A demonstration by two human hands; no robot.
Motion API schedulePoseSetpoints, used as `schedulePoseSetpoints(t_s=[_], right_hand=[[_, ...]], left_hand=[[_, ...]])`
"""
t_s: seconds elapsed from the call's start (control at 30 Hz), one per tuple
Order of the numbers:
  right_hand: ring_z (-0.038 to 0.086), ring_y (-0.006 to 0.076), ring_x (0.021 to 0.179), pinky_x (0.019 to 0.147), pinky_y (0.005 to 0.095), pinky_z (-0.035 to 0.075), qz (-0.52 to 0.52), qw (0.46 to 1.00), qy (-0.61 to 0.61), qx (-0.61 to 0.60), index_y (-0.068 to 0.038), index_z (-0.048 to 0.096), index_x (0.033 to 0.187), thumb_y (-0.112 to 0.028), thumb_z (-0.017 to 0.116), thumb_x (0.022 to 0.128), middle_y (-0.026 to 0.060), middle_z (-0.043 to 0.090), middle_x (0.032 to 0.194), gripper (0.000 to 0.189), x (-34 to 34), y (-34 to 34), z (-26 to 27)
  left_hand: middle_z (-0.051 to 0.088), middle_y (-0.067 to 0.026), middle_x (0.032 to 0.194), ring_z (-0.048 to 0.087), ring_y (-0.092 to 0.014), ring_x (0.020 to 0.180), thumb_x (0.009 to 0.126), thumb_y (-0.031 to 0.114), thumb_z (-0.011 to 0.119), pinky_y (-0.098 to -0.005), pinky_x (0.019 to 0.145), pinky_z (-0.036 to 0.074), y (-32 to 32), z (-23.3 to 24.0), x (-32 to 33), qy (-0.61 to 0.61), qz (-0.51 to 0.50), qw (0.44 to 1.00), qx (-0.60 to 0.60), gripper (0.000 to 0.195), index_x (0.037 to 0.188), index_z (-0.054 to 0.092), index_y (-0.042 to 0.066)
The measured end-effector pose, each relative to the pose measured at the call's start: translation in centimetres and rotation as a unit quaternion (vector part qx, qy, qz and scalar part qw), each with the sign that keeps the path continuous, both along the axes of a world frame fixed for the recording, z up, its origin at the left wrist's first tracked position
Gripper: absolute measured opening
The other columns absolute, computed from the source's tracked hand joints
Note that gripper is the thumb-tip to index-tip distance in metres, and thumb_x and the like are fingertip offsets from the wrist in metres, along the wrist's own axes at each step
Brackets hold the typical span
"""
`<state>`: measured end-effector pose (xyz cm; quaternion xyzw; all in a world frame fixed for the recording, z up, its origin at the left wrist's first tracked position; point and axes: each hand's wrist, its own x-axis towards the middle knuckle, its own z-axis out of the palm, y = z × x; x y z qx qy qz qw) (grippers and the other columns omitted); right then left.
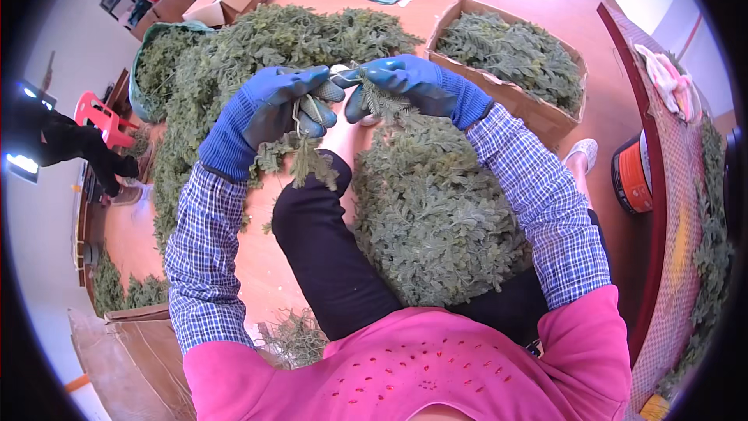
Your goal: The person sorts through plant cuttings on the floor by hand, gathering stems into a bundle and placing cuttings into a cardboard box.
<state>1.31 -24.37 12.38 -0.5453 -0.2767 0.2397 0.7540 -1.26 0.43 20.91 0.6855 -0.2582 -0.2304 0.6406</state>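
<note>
Both hands wear blue coated work gloves and meet in front of me at chest height. My left hand [286, 102] grips a pale cord [299, 117], which loops over its fingers; a small green sprig [311, 162] hangs below it. Between thumb and fingers my right hand [403, 85] pinches a green conifer-like sprig [383, 102] close to the cord, near the left fingertips. Whether the sprigs are real or artificial I cannot tell. Between my legs lies a big heap of green sprigs [438, 210].
A long pile of sprigs [198, 93] spreads ahead and left. Sprigs fill a cardboard box [526, 102] at the front right. A red-edged bench [648, 187] and an orange-and-black bucket [633, 175] stand right. Far left are a red plastic chair [105, 120] and another person's dark-clothed legs [96, 149].
</note>
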Motion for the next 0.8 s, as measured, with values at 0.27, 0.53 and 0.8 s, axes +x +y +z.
schedulePoseSetpoints(t_s=[0.27, 0.53, 0.8], right_hand=[[0.060, 0.0189, 0.101, 0.092, 0.0284, 0.048, -0.023, 0.941, -0.299, -0.159, -0.003, 0.058, 0.120, -0.003, 0.052, 0.086, 0.0103, 0.062, 0.117, 0.034, -0.9, -6.2, -0.5], [0.056, 0.0076, 0.072, 0.068, 0.0214, 0.052, 0.114, 0.982, -0.023, -0.147, 0.004, 0.056, 0.118, -0.011, 0.057, 0.087, 0.0030, 0.060, 0.094, 0.034, -2.8, -5.4, 0.9], [0.057, 0.0093, 0.074, 0.071, 0.0273, 0.049, 0.033, 0.992, 0.058, -0.106, -0.003, 0.068, 0.100, -0.022, 0.061, 0.088, 0.0029, 0.066, 0.085, 0.023, -2.9, -4.9, 0.9]], left_hand=[[0.062, -0.0050, 0.067, 0.059, -0.010, 0.053, 0.088, 0.042, 0.058, -0.0231, 0.049, 0.048, -3.3, -0.1, 1.0, 0.007, -0.084, 0.984, 0.157, 0.044, 0.084, 0.064, -0.001], [0.064, -0.0070, 0.074, 0.060, -0.011, 0.055, 0.083, 0.039, 0.063, -0.0250, 0.050, 0.050, -3.4, -3.4, 3.7, -0.022, -0.072, 0.970, 0.231, 0.044, 0.095, 0.065, -0.003], [0.056, -0.0044, 0.055, 0.054, -0.011, 0.045, 0.086, 0.039, 0.061, -0.0300, 0.050, 0.051, -2.9, -4.8, 3.4, 0.013, -0.110, 0.990, 0.091, 0.042, 0.084, 0.064, -0.003]])
